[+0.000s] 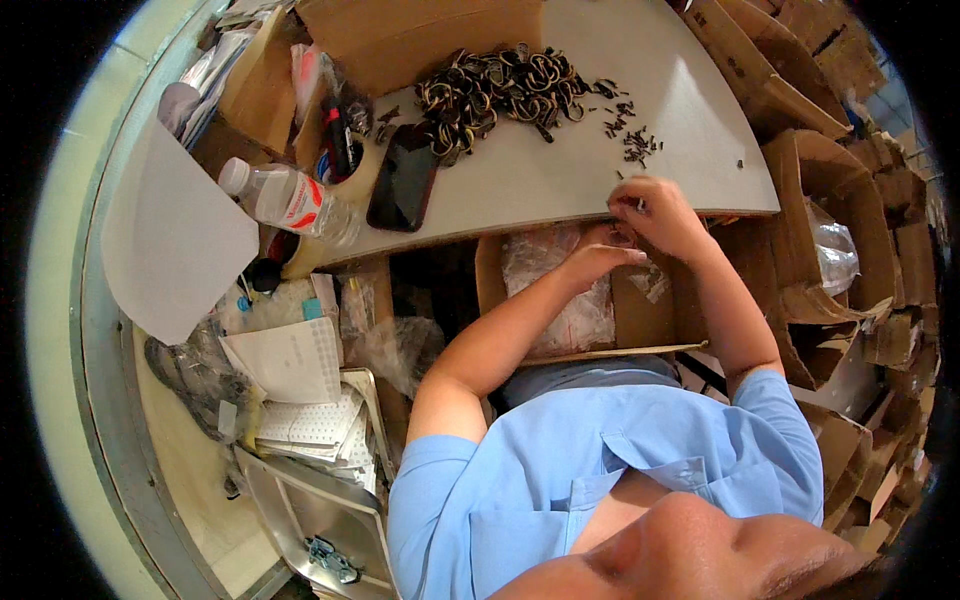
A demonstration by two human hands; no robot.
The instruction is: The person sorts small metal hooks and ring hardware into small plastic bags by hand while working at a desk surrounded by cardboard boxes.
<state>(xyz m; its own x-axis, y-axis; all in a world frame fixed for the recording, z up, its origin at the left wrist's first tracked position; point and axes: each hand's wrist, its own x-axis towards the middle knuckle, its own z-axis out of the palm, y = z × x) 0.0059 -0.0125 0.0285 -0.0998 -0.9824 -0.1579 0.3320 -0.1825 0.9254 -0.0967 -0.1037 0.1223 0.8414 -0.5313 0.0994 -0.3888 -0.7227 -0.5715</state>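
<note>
My left hand (603, 251) and my right hand (655, 212) meet at the table's front edge, above an open cardboard box (648, 322). The fingers of both are pinched together, the right hand slightly higher. Whatever small thing lies between them is hidden by the fingers. Just beyond the right hand, small dark pin-like pieces (640, 147) are scattered on the white table (690, 100). Farther back and left lies a heap of dark and brass-coloured metal ring fittings (500, 92). Clear plastic bags (560, 285) fill part of the box.
A dark phone (402, 180) lies on the table beside a clear bottle (290, 198) with a red label. Cardboard boxes (835, 190) crowd the right side. At the lower left are papers (312, 435) and a metal tray (320, 515). A white sheet (170, 235) stands at far left.
</note>
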